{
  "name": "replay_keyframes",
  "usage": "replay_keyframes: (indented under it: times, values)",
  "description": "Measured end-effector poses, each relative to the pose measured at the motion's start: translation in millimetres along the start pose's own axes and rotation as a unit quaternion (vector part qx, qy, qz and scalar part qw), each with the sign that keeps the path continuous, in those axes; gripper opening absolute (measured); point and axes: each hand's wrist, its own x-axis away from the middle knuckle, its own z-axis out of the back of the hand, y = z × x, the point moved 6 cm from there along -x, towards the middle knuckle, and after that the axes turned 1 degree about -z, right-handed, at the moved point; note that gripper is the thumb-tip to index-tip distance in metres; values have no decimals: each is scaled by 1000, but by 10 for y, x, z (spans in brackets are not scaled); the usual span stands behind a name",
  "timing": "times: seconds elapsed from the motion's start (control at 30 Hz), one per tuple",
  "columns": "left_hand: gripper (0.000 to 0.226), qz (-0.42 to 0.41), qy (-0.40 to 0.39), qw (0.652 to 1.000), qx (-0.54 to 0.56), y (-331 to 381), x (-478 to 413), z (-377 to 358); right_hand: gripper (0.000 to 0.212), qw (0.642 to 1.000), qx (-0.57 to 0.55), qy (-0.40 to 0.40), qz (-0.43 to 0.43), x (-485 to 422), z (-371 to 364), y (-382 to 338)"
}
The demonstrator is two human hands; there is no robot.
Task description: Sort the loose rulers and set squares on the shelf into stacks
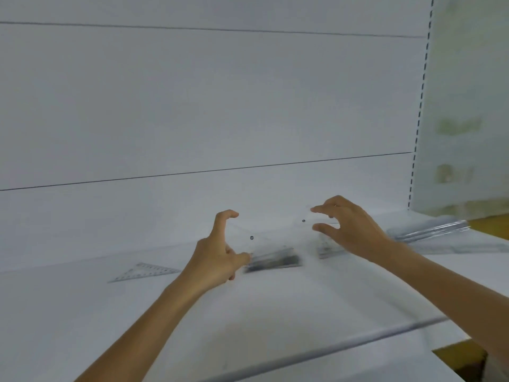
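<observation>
My left hand [220,252] holds a clear set square [251,237] upright by its edges, between curled forefinger and thumb. My right hand [349,230] pinches a second clear plastic piece [303,221] between thumb and fingers; motion blur hides its outline. Both pieces hover just above the white shelf [248,312]. Under the left piece lies a dark, blurred stack of set squares [275,261]. A smaller stack [327,250] sits below my right hand. One loose set square [143,271] lies flat to the left.
A long pile of clear rulers [432,231] lies at the right, near the slotted shelf upright [413,172]. The white back panel [220,106] rises behind the shelf. The shelf's front rail [344,343] runs across the lower right, with a brown carton [462,359] below.
</observation>
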Motion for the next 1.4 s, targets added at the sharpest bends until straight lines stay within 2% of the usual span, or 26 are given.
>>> replay_keyframes:
  times: [0.17, 0.33, 0.5, 0.57, 0.7, 0.83, 0.9, 1.03, 1.2, 1.3, 1.4]
  values:
    - [39, -10, -17, 1000, -23, 275, -91, -454, 35, 999, 9, -50, -14, 62, 51, 605]
    - [41, -25, 7, 998, -59, 412, -93, -678, 30, 997, -7, -80, -8, 19, -55, 843]
    - [57, -33, 7, 979, -202, 449, -36, -800, 35, 992, 27, -115, 42, -17, -251, 846]
    - [57, -26, 7, 970, -242, 439, -13, -820, 37, 990, 25, -128, 61, -36, -293, 861]
    - [56, -36, 52, 967, -245, 435, 53, -723, 41, 966, 27, -239, 93, 78, -515, 920]
    - [50, -36, 96, 964, -245, 438, 102, -547, 48, 967, 34, -240, 74, 133, -569, 966]
    - [48, -55, 117, 960, -249, 463, 137, -470, 50, 969, 56, -226, 85, 147, -542, 923]
    - [64, -96, 133, 954, -253, 469, 187, -357, 52, 975, 36, -192, 102, 212, -473, 666]
    - [55, -70, 111, 964, -231, 313, -55, -260, 49, 979, 3, -149, 139, 395, -358, 62]
    - [64, -39, 108, 974, -197, 180, -192, -235, 43, 976, -32, -182, 116, 554, -404, -250]
    - [65, -5, 98, 984, -151, 34, -301, -257, 36, 963, 1, -234, 133, 753, -574, -430]
